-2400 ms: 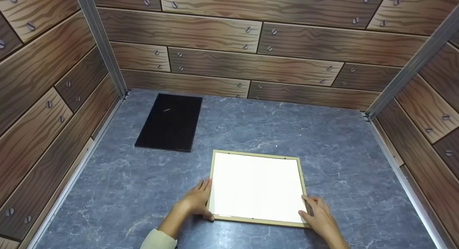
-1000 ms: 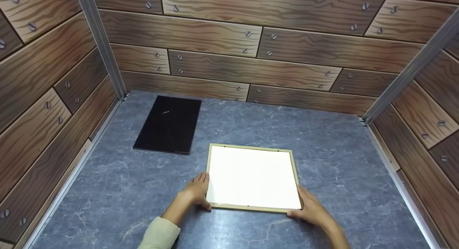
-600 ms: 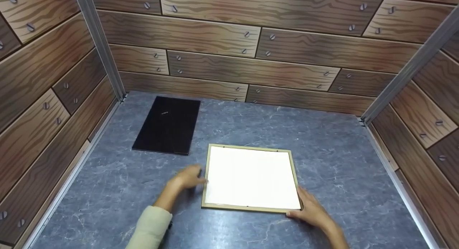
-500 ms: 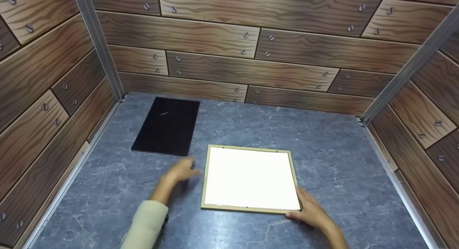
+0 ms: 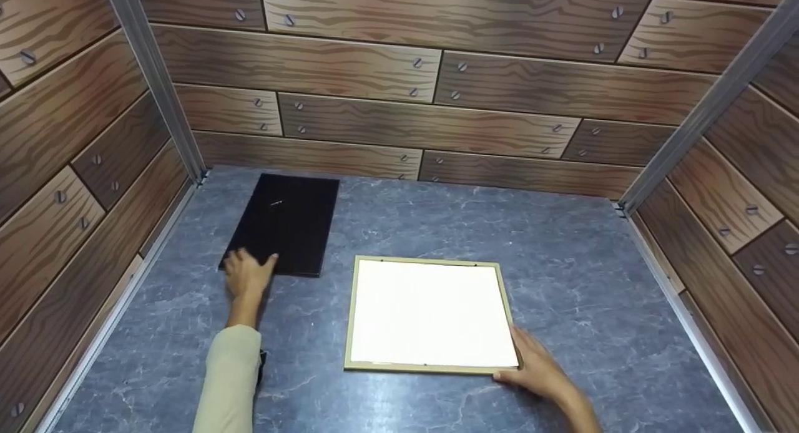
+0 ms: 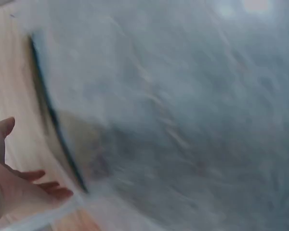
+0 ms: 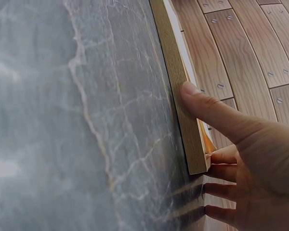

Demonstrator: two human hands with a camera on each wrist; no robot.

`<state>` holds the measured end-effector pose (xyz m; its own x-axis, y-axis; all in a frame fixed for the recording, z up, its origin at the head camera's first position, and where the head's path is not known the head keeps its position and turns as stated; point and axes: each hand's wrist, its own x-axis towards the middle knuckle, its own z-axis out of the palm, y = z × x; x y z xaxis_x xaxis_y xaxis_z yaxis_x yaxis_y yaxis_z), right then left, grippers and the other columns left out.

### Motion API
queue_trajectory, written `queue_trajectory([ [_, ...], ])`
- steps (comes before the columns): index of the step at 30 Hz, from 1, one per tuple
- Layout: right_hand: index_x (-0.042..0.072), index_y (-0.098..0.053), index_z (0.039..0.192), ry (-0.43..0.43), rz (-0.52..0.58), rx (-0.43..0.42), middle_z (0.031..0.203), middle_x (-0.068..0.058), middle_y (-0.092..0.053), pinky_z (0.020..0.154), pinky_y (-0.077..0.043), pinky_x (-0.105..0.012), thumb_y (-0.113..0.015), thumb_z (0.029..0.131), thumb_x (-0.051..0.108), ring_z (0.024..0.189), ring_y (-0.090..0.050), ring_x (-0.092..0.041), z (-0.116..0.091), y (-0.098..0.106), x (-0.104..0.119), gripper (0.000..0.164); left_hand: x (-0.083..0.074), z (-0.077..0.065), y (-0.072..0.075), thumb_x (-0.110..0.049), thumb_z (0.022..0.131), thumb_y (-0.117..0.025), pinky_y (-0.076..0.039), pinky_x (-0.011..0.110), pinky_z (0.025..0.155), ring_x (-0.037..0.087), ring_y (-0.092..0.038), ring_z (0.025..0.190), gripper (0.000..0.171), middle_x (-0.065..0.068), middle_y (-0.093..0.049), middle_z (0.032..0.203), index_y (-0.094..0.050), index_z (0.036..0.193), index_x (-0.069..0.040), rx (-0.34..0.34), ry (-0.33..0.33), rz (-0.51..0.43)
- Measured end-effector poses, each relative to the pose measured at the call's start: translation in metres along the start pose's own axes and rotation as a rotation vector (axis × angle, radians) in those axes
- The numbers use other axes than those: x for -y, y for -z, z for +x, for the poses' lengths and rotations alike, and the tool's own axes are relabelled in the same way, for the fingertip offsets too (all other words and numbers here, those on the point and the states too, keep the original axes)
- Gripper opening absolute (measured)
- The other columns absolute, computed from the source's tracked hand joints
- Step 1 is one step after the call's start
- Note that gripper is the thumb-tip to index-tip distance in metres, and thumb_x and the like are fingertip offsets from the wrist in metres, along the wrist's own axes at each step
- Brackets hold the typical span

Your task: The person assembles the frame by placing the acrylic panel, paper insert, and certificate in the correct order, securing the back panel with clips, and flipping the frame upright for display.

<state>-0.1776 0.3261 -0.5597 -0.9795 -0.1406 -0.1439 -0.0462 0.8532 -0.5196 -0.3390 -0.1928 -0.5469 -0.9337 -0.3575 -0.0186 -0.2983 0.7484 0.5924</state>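
Observation:
A thin gold-rimmed picture frame (image 5: 352, 314) lies flat on the table with a bright white sheet or face (image 5: 431, 311) inside it. My right hand (image 5: 540, 364) holds its near right corner. In the right wrist view the thumb (image 7: 195, 94) presses the frame's front side (image 7: 180, 96), while the fingers lie round the corner along the other side. Farther left lies a glossy black rectangular panel (image 5: 287, 224). My left hand (image 5: 246, 277) is at its near left corner, fingers spread and overlapping the edge. The left wrist view is blurred; the hand (image 6: 24, 187) shows beside a dark edge (image 6: 58, 120).
The table (image 5: 437, 214) has a blue-grey marbled top. Wood-print walls (image 5: 356, 108) enclose it at the back and both sides, with metal posts (image 5: 159, 83) at the corners. The frame and the panel lie apart, with a strip of tabletop between them.
My left hand has let go of the frame's left side and moved left and away to the black panel. Earlier both hands shifted the frame slightly away; the right hand has stayed at its corner.

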Motion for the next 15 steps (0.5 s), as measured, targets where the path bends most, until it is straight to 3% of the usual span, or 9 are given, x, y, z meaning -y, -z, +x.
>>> queue_trajectory([
  [4,-0.011,-0.025,0.139,0.017,0.009,-0.009,0.139,-0.033,-0.026,0.100,-0.018,-0.060,-0.078,0.064,0.048,0.128,-0.020,-0.049,0.000,0.000,-0.001,0.109,0.015,0.003,-0.002,-0.049,0.087,-0.053,-0.005,0.055,0.104,0.050,-0.004,0.130,0.095,0.040,-0.009,0.140,-0.010,0.137,0.018,-0.024,0.052,0.041],
  [9,-0.010,-0.024,0.140,0.014,0.022,-0.008,0.139,-0.033,-0.026,0.100,-0.018,-0.060,-0.078,0.064,0.049,0.128,-0.020,-0.048,0.000,-0.001,-0.002,0.109,0.024,0.002,-0.004,-0.055,0.085,-0.051,0.005,0.054,0.104,0.049,0.010,0.130,0.103,0.041,0.004,0.140,0.000,0.137,0.018,0.033,0.093,0.061],
  [15,-0.008,-0.022,0.141,0.000,0.016,-0.007,0.140,-0.033,-0.024,0.099,-0.017,-0.061,-0.077,0.064,0.050,0.128,-0.018,-0.048,0.000,-0.002,-0.003,0.111,0.024,0.003,-0.003,-0.051,0.084,-0.057,0.003,0.055,0.104,0.050,0.005,0.130,0.105,0.041,0.000,0.140,0.000,0.136,0.020,0.062,0.104,0.077],
])
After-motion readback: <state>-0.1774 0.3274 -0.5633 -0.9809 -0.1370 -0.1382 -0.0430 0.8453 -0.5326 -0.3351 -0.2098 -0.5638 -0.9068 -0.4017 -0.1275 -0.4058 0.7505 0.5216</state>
